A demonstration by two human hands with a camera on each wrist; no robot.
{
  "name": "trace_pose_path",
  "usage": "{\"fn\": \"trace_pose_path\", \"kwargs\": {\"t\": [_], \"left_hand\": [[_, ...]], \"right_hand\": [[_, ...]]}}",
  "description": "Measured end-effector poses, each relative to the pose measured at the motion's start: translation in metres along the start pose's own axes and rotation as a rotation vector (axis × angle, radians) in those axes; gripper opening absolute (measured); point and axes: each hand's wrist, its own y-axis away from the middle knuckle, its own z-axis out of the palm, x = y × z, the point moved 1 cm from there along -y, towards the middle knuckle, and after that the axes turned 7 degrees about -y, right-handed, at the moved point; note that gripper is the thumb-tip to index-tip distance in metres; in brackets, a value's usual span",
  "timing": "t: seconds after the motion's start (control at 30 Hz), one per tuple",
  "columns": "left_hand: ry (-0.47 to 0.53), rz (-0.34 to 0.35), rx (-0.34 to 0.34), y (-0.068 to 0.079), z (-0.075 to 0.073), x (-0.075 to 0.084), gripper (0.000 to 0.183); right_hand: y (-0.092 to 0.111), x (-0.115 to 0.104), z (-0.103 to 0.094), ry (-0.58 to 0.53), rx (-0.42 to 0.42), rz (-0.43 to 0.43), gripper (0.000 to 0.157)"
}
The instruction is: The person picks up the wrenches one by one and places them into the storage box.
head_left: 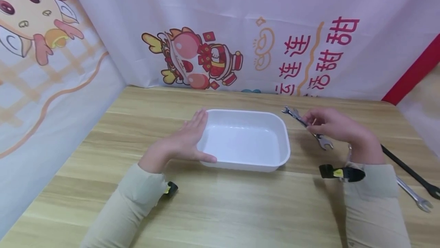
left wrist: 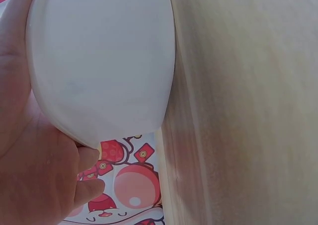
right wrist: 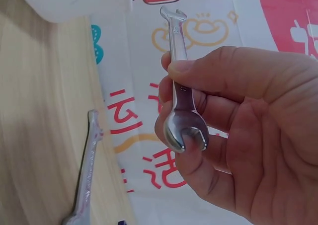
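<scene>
A white rectangular plastic tray [head_left: 244,141] stands on the wooden table with nothing in it. My left hand [head_left: 185,141] spans its left end, straight fingers at the far corner and thumb along the near rim; the left wrist view shows the palm close against the wall of the tray. To the right of the tray, my right hand [head_left: 331,124] pinches a silver open-ended wrench [right wrist: 185,103] by its shaft, thumb on top and fingers behind. Another silver wrench [right wrist: 85,178] lies on the table beside that hand.
Right of the right forearm lie a long black wrench [head_left: 409,166] and a silver wrench [head_left: 412,194], both partly hidden by the arm. A printed white cloth [head_left: 220,7] hangs along the table's back edge, another at the left.
</scene>
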Motion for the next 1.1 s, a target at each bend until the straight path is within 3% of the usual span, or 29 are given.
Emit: {"fn": "trace_pose_path", "kwargs": {"t": [0.47, 0.83, 1.1], "left_hand": [[0.016, -0.013, -0.010, 0.000, 0.000, 0.000, 0.141], [0.024, -0.017, -0.007, 0.001, -0.001, 0.002, 0.141], [0.021, -0.016, -0.007, 0.001, -0.001, 0.002, 0.141]], "right_hand": [[0.008, -0.039, 0.010, 0.082, 0.004, -0.153, 0.019], [0.000, -0.058, 0.029, 0.014, -0.011, -0.263, 0.022], [-0.012, -0.065, 0.050, -0.020, -0.109, -0.310, 0.022]]}}
